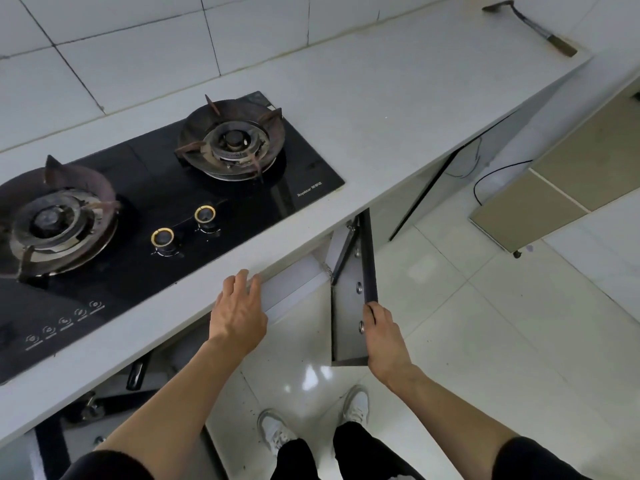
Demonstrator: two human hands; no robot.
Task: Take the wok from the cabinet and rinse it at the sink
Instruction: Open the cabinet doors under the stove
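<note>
Kitchen counter | right hand grips cabinet door | wok unseen

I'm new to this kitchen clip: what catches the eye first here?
The black two-burner stove set in the white counter dominates the left. Below its front edge, the right hand grips the edge of an open cabinet door, while the left hand rests on the counter's lip. A spatula lies at the counter's far end.

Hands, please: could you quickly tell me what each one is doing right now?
Left hand: open, fingers resting on the countertop edge.
Right hand: gripping the open cabinet door by its edge.
</note>
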